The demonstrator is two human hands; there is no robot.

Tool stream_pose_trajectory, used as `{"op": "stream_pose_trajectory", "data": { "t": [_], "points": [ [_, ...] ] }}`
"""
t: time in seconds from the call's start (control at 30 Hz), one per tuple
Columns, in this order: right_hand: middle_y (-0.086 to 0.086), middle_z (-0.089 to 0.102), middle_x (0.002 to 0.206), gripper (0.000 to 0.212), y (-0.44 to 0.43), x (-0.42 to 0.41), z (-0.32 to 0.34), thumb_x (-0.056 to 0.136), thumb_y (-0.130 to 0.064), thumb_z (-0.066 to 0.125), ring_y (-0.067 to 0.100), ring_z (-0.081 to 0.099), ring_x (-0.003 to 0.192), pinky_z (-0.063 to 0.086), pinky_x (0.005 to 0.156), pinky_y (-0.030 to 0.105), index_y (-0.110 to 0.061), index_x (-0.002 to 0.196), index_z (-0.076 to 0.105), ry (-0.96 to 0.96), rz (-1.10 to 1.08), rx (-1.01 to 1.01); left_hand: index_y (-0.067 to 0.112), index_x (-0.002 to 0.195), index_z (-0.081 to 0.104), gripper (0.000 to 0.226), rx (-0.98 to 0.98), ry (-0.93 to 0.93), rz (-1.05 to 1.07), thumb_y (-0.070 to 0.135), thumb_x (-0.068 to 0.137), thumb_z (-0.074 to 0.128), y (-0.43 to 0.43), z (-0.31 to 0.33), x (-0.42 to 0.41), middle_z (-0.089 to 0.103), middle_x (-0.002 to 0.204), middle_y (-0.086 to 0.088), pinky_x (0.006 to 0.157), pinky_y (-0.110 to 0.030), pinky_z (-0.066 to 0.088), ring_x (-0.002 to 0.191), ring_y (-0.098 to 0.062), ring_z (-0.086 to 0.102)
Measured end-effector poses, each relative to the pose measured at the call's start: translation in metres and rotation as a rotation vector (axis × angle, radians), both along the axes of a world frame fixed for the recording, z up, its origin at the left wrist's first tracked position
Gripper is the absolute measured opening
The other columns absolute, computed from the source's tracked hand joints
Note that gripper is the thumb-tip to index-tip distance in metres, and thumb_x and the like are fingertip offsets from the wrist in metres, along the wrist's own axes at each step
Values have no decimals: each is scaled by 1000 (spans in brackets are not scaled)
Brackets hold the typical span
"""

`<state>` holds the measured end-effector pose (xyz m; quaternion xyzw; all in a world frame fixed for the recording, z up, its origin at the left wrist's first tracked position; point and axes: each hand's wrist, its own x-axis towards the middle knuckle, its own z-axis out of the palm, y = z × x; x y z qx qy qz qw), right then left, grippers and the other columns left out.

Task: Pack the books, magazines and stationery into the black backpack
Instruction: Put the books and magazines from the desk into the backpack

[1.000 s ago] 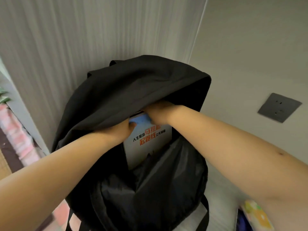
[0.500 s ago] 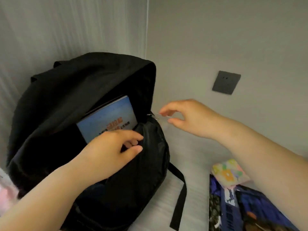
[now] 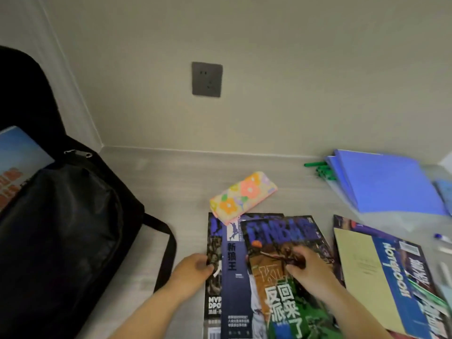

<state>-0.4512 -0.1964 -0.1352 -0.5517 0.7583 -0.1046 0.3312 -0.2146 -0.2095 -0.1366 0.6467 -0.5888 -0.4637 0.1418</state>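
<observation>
The black backpack [image 3: 73, 228] stands open at the left with a blue book [image 3: 17, 157] sticking out of it. A stack of magazines [image 3: 276, 241] lies overlapped on the grey table. My left hand [image 3: 193, 267] curls its fingers around the stack's left edge. My right hand [image 3: 308, 267] rests bent fingertips on the top NBA cover. A floral pencil case [image 3: 244, 194] lies just behind the magazines, its corner over them. At the right lie a blue notebook [image 3: 396, 277] on a yellow pad [image 3: 359, 270], and blue folders [image 3: 386, 182].
Green pens [image 3: 320, 168] lie beside the folders near the wall. More pens [image 3: 442, 238] are at the far right edge. A backpack strap [image 3: 166, 245] trails onto the table [image 3: 171, 192] by my left hand. A grey wall socket [image 3: 207, 79] is above.
Both hands have left the backpack, with the blue book staying inside, and come down onto the magazines. My view has swung right from the backpack to the table.
</observation>
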Motion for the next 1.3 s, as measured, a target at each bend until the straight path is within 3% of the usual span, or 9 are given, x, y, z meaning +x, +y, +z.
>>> {"op": "stream_pose_trajectory", "data": {
  "t": [0.1,0.23,0.47,0.63,0.73,0.9,1.07,1.2,1.3],
  "points": [
    [8,40,141,55,16,-19,-24,87,-27,56,24,35,132,30,106,27,-11,136,35,65,-72,43,32,69,53,30,-60,20,84,10,90,51,5,-8,-21,59,73,12,52,-7,42,61,1,59],
    [12,31,147,62,22,-34,-34,86,-31,57,28,27,137,26,113,35,-10,138,31,86,-142,-10,32,70,47,33,-6,104,231,3,87,52,9,-8,-39,60,78,3,62,-31,50,70,-17,58],
    [13,-14,155,82,31,-26,-32,89,-56,33,31,-11,143,-3,117,37,-11,146,-6,271,196,90,19,58,45,35,24,332,502,2,89,50,13,2,-51,48,65,0,53,-19,39,60,-10,44],
    [11,-25,142,134,43,-8,-47,36,-85,-26,35,-12,141,0,113,41,-12,146,-2,276,249,15,2,76,61,15,127,438,627,10,86,55,9,-4,-60,64,60,-9,52,-27,35,60,-24,51],
    [17,16,149,107,45,10,-42,68,-77,-8,37,17,137,14,103,42,-8,139,34,357,313,-26,-2,100,63,24,76,184,513,12,80,65,9,-10,-63,65,91,-16,66,-30,40,82,-27,55],
    [0,-20,151,78,25,5,-37,89,-52,38,24,-14,143,-13,110,34,-17,146,-3,158,192,3,16,108,62,39,85,-234,397,38,76,67,15,-27,-40,64,110,-15,89,-41,48,102,-33,58],
    [13,9,155,73,8,-24,-34,90,-47,41,31,5,143,9,117,37,-8,144,10,175,-52,5,8,108,56,26,6,34,483,13,84,62,23,-16,-45,57,106,-10,66,-27,43,88,-21,52],
    [10,27,149,65,12,-12,-35,88,-38,48,26,21,138,18,114,34,-9,141,22,139,-66,-26,5,133,37,56,34,125,547,13,84,61,26,-20,-39,48,134,-16,87,-33,39,118,-32,49],
    [8,40,141,58,13,-3,-34,88,-34,50,24,31,133,21,111,32,-7,136,31,90,-118,-27,11,109,51,26,54,188,514,13,84,60,26,-23,-30,58,115,-12,79,-27,36,98,-26,55]
  ]
}}
